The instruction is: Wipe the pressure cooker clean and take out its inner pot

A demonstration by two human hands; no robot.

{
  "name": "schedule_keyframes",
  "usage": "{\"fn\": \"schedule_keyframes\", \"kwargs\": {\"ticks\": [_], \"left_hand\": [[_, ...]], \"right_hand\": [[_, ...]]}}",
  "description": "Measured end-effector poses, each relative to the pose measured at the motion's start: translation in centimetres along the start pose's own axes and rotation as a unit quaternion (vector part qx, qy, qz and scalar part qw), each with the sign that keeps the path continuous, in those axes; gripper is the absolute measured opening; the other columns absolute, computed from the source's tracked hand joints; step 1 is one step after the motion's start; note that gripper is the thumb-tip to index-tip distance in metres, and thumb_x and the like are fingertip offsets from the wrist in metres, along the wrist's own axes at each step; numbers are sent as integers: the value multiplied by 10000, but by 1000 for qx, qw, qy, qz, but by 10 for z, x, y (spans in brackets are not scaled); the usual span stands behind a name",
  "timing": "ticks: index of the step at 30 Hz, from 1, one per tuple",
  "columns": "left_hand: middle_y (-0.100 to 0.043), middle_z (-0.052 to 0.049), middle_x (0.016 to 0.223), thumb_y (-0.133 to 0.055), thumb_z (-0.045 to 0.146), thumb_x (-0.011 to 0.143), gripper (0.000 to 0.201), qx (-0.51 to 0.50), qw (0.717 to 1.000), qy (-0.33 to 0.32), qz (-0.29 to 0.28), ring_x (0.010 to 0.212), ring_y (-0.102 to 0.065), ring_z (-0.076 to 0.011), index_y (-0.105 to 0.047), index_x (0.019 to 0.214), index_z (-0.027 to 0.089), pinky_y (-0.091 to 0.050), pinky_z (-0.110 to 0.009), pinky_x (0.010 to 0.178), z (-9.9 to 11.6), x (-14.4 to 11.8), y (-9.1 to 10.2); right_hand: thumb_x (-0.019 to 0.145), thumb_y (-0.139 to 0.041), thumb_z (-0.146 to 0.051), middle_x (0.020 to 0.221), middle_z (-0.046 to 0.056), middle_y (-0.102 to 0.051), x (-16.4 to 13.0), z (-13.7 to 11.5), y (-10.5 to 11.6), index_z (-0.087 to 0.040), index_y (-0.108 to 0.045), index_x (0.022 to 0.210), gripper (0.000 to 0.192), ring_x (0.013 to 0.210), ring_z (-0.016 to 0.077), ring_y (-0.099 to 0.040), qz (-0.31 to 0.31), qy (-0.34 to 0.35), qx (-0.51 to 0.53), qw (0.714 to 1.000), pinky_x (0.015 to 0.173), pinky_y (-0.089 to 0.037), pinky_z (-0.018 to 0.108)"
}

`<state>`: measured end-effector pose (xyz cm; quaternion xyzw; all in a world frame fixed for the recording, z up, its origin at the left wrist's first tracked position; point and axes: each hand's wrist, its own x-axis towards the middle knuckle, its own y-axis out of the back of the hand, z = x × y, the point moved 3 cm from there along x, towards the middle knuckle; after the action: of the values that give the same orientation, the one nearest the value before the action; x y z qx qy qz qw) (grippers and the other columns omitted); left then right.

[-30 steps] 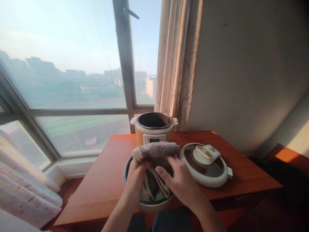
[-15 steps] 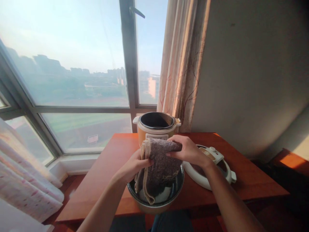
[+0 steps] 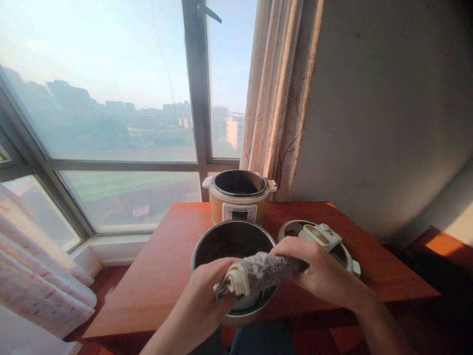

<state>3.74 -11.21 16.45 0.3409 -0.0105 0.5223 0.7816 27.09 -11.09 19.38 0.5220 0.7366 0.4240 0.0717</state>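
Note:
A folded grey-brown towel [image 3: 264,270] with a cream edge is held between my hands, low in the view. My left hand [image 3: 210,288] is closed around its left end, and my right hand [image 3: 310,264] grips its right end. Beneath and behind the towel stands a dark inner pot [image 3: 218,240] with a pale rim, its front partly hidden by my hands. Some of the pot's inside wall shows past the towel; I cannot tell whether the cloth touches it.
An electric pressure cooker [image 3: 218,207] with white handles stands open-topped behind the pot. Its round lid [image 3: 325,239] lies at the right on the red-brown table [image 3: 148,276]. Beyond are a window [image 3: 125,118] and a curtain [image 3: 275,98].
The towel has come down and toward me, turning from hanging upright over the pot to lying edge-on. More of the pot and the cooker's front panel now shows.

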Motion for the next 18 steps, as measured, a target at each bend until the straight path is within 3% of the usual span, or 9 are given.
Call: {"fn": "schedule_keyframes", "kwargs": {"ticks": [2, 3, 5, 7, 11, 14, 18], "left_hand": [[-771, -60, 1052, -648, 96, 736, 450, 63, 993, -93, -24, 904, -722, -224, -716, 1153, 251, -560, -258, 807, -5, -24, -18], [-761, -73, 1116, -671, 148, 764, 461, 102, 983, -149, -41, 981, -716, -241, -689, 1211, 259, -550, -289, 898, -10, -35, -27], [-737, -71, 1212, -620, 215, 881, 438, 191, 952, -240, -3, 1111, -682, -241, -628, 1313, 291, -483, -333, 1046, -25, -52, -39], [-715, -76, 1265, -548, 255, 951, 448, 251, 928, -275, 25, 1195, -642, -234, -564, 1397, 289, -411, -359, 1129, -40, -62, -45], [-702, -77, 1289, -518, 290, 975, 467, 285, 917, -279, 29, 1249, -603, -235, -528, 1441, 292, -338, -391, 1185, -46, -66, -46], [-680, -81, 1321, -511, 236, 962, 461, 235, 946, -217, 40, 1274, -580, -246, -552, 1415, 311, -370, -399, 1163, -38, -64, -44], [-629, -93, 1380, -481, 133, 882, 548, 161, 975, -150, 27, 1298, -559, -258, -570, 1392, 314, -410, -404, 1134, -35, -65, -35]], "right_hand": [[803, -622, -122, 1046, 18, -742, -25, -6, -10, -297, -727, 1071, 337, 982, 215, -683, -19, 11, -19, 1000, 906, -544, 345], [784, -618, -94, 1052, 23, -743, -36, -8, -16, -304, -733, 1062, 367, 996, 220, -684, -29, 17, -29, 999, 919, -547, 352], [754, -627, -71, 1088, 34, -741, -54, -6, -28, -317, -740, 1061, 409, 1034, 231, -684, -29, 30, -47, 998, 936, -557, 358], [767, -659, -104, 1162, 46, -727, -66, 1, -37, -332, -731, 1121, 427, 1091, 244, -674, -18, 54, -61, 996, 959, -559, 364], [864, -671, -248, 1278, 36, -692, -72, 13, -45, -390, -686, 1230, 394, 1177, 267, -648, -19, 96, -70, 993, 996, -546, 400], [839, -713, -284, 1326, 35, -668, -61, 7, -49, -394, -648, 1292, 471, 1223, 293, -623, -4, 98, -74, 992, 1082, -477, 470], [717, -825, -362, 1302, 82, -679, -36, -8, -70, -312, -578, 1387, 716, 1206, 319, -626, -45, 101, -75, 991, 1160, -360, 553]]}}
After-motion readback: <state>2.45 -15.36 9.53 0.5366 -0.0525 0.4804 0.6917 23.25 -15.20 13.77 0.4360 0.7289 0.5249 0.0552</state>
